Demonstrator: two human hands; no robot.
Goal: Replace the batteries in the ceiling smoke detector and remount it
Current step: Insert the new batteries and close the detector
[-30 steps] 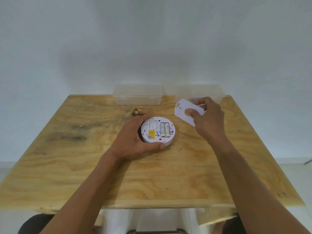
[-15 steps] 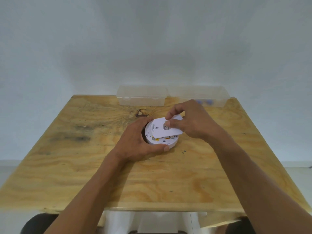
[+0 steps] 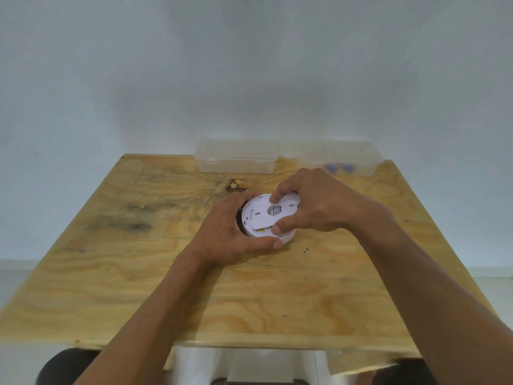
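A round white smoke detector lies back side up on the wooden table. My left hand wraps around its left and front edge, thumb along the front rim. A flat white mounting plate with a round centre hole lies on top of the detector. My right hand grips this plate, one finger at its far edge and the thumb at its near edge. A sliver of yellow label shows under the plate's front edge. The batteries are hidden beneath the plate.
Two clear plastic boxes stand at the table's far edge: a left box, and a right box holding small blue items. A dark knot marks the wood behind the detector. A white wall rises behind the table.
My right hand brought the white plate from the right of the detector over onto its back and lowered it flatter. The batteries, visible before, are now covered. My left hand stayed put.
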